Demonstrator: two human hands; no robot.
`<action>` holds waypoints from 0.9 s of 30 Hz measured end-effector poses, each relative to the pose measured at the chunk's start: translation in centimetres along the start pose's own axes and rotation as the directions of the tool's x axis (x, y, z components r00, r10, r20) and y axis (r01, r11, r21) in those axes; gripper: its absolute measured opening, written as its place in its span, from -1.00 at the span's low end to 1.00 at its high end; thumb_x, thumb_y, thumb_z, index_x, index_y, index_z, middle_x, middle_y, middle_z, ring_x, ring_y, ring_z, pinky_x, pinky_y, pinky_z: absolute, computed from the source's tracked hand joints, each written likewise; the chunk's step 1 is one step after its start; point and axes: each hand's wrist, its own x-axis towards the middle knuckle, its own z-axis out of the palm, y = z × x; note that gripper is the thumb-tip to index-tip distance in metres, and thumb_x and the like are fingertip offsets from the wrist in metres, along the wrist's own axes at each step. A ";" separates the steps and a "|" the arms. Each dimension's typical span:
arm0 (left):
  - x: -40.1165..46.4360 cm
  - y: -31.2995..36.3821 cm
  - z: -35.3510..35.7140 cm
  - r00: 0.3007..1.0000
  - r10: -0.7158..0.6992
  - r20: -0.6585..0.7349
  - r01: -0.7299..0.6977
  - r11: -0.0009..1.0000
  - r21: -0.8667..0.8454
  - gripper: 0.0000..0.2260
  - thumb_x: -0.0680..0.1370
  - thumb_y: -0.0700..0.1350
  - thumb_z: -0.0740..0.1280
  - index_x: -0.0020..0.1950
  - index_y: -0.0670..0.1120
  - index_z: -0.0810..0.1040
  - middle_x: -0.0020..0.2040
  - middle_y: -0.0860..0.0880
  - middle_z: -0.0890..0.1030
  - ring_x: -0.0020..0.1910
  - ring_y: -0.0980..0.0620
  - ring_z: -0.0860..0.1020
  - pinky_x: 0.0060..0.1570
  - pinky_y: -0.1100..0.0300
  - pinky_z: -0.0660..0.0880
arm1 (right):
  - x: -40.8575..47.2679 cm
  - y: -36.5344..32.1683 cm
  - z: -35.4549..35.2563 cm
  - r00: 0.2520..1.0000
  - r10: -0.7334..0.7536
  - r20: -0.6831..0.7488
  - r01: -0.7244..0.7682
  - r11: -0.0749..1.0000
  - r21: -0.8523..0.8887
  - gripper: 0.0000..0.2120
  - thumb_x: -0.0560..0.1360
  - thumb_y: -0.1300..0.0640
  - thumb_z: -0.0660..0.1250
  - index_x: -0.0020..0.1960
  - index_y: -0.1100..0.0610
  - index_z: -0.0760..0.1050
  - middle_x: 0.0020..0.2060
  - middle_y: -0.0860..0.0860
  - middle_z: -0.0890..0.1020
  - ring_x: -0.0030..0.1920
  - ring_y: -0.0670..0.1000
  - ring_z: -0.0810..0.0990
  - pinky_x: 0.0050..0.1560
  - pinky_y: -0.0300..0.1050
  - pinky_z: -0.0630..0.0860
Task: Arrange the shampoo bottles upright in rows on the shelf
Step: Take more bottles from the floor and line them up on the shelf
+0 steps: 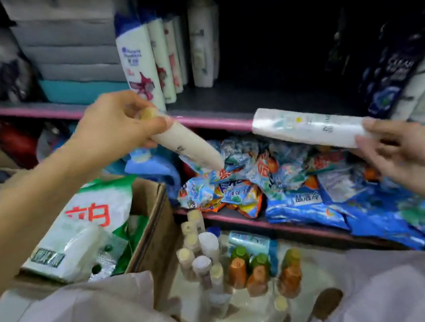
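Note:
My left hand (117, 126) grips a cream shampoo bottle (189, 148) by its yellow cap end, the bottle slanting down to the right in front of the shelf edge. My right hand (408, 151) holds a white bottle (310, 126) by one end, lying nearly level and pointing left. On the dark shelf (237, 97) with a pink front edge, several white shampoo bottles (138, 60) stand upright in a row, with another white bottle (202, 43) beside them. Several more bottles (201, 250) with cream, orange and green caps stand on the tiled floor below.
Dark blue bottles (388, 67) stand at the shelf's right, with white packs beyond. Stacked grey boxes (71, 43) fill the left. The lower shelf holds blue detergent bags (294, 183). A cardboard box (152, 228) with a green and white bag stands at left.

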 end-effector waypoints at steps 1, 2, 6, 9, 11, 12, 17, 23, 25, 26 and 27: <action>0.6 1.1 -0.1 0.999 0.018 -0.026 -0.020 0.998 -0.062 -0.77 0.30 0.03 0.53 -0.19 -0.04 0.57 -0.20 -0.14 0.67 -0.26 -0.10 0.68 -0.08 -0.09 0.61 | 0.2 -0.9 0.6 0.999 0.033 -0.029 -0.031 0.997 0.077 -0.97 0.51 0.22 0.33 -0.07 0.18 0.52 -0.09 0.10 0.57 -0.13 0.04 0.61 -0.35 -0.37 0.57; 1.2 2.1 0.0 0.998 0.037 -0.051 -0.042 0.994 -0.100 -0.78 0.34 0.00 0.53 -0.20 -0.08 0.57 -0.19 -0.16 0.66 -0.24 -0.12 0.67 -0.09 -0.12 0.61 | 0.5 -1.6 1.3 0.997 0.055 -0.045 -0.049 0.989 0.138 -0.96 0.51 0.22 0.32 -0.06 0.19 0.51 -0.06 0.12 0.54 -0.12 0.05 0.58 -0.37 -0.36 0.57; 2.6 5.2 1.7 0.982 0.145 -0.118 -0.150 0.988 -0.031 -0.80 0.36 -0.03 0.52 -0.14 -0.10 0.61 -0.19 -0.08 0.65 -0.33 0.03 0.66 -0.29 0.15 0.62 | 1.6 -1.9 3.9 0.990 0.107 -0.088 -0.078 0.955 0.287 -0.93 0.54 0.24 0.30 -0.08 0.25 0.47 0.05 0.16 0.45 0.00 0.10 0.55 -0.20 -0.24 0.63; 3.2 7.2 2.7 0.973 0.227 -0.046 -0.220 0.967 0.127 -0.79 0.37 0.02 0.50 -0.14 -0.07 0.60 -0.24 0.03 0.64 -0.39 0.09 0.64 -0.41 0.27 0.52 | 3.0 -1.3 5.2 0.984 0.101 -0.148 -0.056 0.958 0.281 -0.81 0.53 0.26 0.32 0.11 0.26 0.43 0.15 0.15 0.45 0.10 0.07 0.54 -0.15 -0.19 0.64; 3.5 7.9 3.0 0.975 0.222 -0.004 -0.221 0.971 0.090 -0.80 0.37 0.01 0.51 -0.18 -0.07 0.58 -0.30 0.04 0.64 -0.49 0.09 0.62 -0.52 0.34 0.45 | 3.9 -0.9 5.8 0.980 0.061 -0.187 -0.014 0.969 0.247 -0.69 0.51 0.26 0.35 0.23 0.27 0.43 0.19 0.12 0.47 0.09 0.03 0.55 -0.07 -0.20 0.63; 3.7 8.1 3.1 0.975 0.221 0.001 -0.221 0.973 0.068 -0.80 0.37 0.01 0.51 -0.20 -0.08 0.58 -0.33 0.04 0.64 -0.51 0.09 0.62 -0.54 0.35 0.43 | 4.3 -0.7 6.1 0.983 0.041 -0.180 -0.001 0.976 0.219 -0.65 0.50 0.25 0.37 0.26 0.27 0.43 0.20 0.10 0.50 0.09 0.01 0.54 0.01 -0.21 0.61; 3.3 8.8 4.0 0.976 0.197 0.092 -0.196 0.980 -0.018 -0.78 0.33 0.03 0.52 -0.24 -0.09 0.62 -0.36 0.04 0.68 -0.47 -0.01 0.65 -0.43 0.18 0.57 | 4.4 0.7 6.5 0.984 -0.122 -0.128 0.082 0.956 -0.281 -0.49 0.53 0.33 0.24 0.43 0.30 0.16 0.29 0.18 0.40 0.23 0.14 0.44 0.26 0.01 0.44; 2.5 9.3 5.3 0.963 0.183 0.200 -0.170 0.982 -0.078 -0.75 0.33 0.12 0.51 -0.23 -0.05 0.63 -0.33 0.03 0.69 -0.46 -0.02 0.65 -0.46 0.28 0.53 | -3.2 4.6 7.4 0.740 -0.258 0.621 0.615 0.633 -0.470 -0.23 0.29 -0.30 0.44 0.37 -0.38 0.09 0.15 -0.42 0.42 0.13 -0.30 0.49 0.06 -0.25 0.47; 2.3 9.6 5.9 0.958 0.162 0.236 -0.138 0.984 -0.113 -0.74 0.32 0.14 0.51 -0.22 -0.03 0.64 -0.30 0.01 0.69 -0.43 -0.02 0.66 -0.42 0.28 0.54 | -3.8 6.1 8.0 0.680 -0.273 0.680 0.707 0.489 -0.511 -0.41 0.34 -0.25 0.43 0.27 -0.28 0.25 0.00 -0.36 0.56 -0.03 -0.29 0.58 -0.17 -0.35 0.54; 2.2 9.6 6.1 0.955 0.146 0.259 -0.111 0.983 -0.147 -0.75 0.34 0.13 0.52 -0.20 -0.03 0.66 -0.27 0.00 0.70 -0.41 -0.01 0.66 -0.39 0.28 0.55 | -3.9 6.5 8.3 0.690 -0.313 0.653 0.711 0.463 -0.529 -0.55 0.39 -0.18 0.42 0.20 -0.21 0.32 -0.05 -0.27 0.59 -0.08 -0.24 0.60 -0.18 -0.29 0.56; 2.2 9.6 6.2 0.949 0.122 0.291 -0.065 0.978 -0.198 -0.76 0.36 0.12 0.51 -0.18 -0.04 0.67 -0.24 0.00 0.70 -0.39 0.01 0.66 -0.36 0.29 0.55 | -3.8 6.8 8.4 0.699 -0.337 0.631 0.703 0.484 -0.521 -0.64 0.42 -0.11 0.41 0.14 -0.17 0.37 -0.07 -0.22 0.61 -0.10 -0.22 0.61 -0.14 -0.24 0.57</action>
